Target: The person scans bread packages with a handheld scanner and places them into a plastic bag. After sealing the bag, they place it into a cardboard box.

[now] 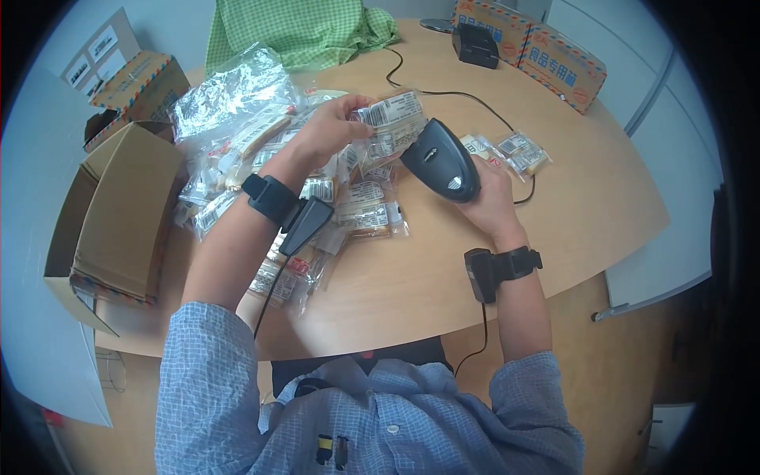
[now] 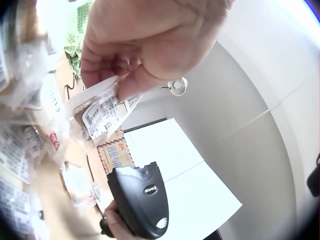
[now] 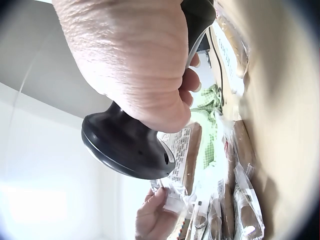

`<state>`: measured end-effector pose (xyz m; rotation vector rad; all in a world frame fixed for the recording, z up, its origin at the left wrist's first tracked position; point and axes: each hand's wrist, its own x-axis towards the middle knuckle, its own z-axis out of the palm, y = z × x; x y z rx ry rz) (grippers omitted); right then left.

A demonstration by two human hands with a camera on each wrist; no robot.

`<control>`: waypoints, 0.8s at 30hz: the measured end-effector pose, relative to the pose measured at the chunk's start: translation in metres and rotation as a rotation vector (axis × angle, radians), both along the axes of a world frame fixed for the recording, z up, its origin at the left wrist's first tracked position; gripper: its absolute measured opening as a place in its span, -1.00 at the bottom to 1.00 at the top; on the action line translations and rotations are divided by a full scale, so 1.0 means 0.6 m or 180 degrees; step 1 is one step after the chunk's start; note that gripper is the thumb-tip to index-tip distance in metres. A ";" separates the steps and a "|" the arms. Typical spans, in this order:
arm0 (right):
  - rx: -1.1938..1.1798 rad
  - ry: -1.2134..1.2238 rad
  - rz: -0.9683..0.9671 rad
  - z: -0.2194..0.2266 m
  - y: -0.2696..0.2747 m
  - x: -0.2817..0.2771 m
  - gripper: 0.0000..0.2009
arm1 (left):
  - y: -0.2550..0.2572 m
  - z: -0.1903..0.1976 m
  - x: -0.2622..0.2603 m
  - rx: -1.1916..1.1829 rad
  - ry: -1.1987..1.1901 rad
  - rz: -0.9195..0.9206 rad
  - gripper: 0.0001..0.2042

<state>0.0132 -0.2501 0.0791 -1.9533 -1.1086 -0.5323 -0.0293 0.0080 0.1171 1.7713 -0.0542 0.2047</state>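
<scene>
My left hand pinches a clear plastic packet by its edge, with a white barcode label on it. Something flat and brown shows inside the packet in the right wrist view. My right hand grips the handle of a black barcode scanner, fingers wrapped round it. The scanner's head overlaps the packet's right edge in the head view; in the left wrist view the scanner shows below the packet. Under my left forearm lies a heap of similar packets.
An open cardboard box stands at the table's left, another box behind it. Two printed cartons and a black stand are at the back right. Two packets lie beyond my right hand, near a black cable. Green checked cloth covers the back.
</scene>
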 end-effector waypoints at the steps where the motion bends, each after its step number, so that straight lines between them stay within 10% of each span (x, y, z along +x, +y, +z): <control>1: 0.0005 0.0008 0.0011 -0.003 -0.001 0.004 -0.66 | 0.002 0.008 -0.010 -0.0075 0.0087 0.0056 -0.60; 10: 0.1286 -0.0021 -0.0745 -0.022 -0.023 0.036 -0.70 | 0.165 0.070 -0.080 0.0213 -0.0082 0.1118 -0.57; 15: 0.2000 0.0328 -0.0947 -0.025 -0.044 0.053 -0.72 | 0.280 0.026 -0.072 0.3566 0.0290 0.2219 -0.57; 17: 0.2171 0.0291 -0.1005 -0.025 -0.041 0.055 -0.70 | 0.196 0.046 -0.078 0.4240 -0.0409 0.2530 -0.57; 24: 0.1920 0.0267 -0.0827 -0.032 -0.034 0.055 -0.68 | -0.103 0.006 0.043 0.3682 -0.0723 0.0323 -0.59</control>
